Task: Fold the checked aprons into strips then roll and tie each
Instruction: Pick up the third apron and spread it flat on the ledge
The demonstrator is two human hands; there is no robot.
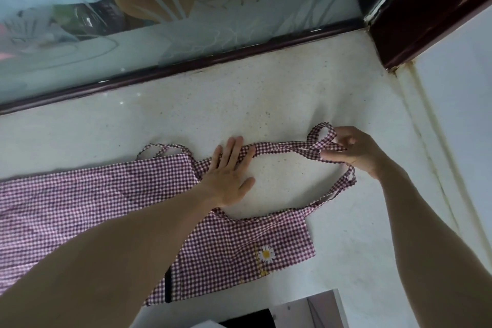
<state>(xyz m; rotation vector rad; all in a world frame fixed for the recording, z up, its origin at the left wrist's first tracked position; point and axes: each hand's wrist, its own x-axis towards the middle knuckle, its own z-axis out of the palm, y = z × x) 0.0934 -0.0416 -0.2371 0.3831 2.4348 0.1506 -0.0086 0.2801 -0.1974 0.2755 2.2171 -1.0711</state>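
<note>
Early stage: apron (106, 194) partly folded, unrolled, untied; left hand (229, 170) presses flat on it, right hand (351, 150) at 3 o'clock pinches neck strap (287, 148).

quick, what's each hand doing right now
Left hand: open, fingers straight, pressing flat on the neck strap of the checked apron.
Right hand: closed, pinching the strap's looped end.

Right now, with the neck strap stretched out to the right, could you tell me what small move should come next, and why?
Probably bring the neck strap back onto the apron's bib. The right hand pinches the strap's looped end, the left hand lies flat pinning its other side, and the loop still trails over the bare white sill, so no neat strip can form yet.
</note>
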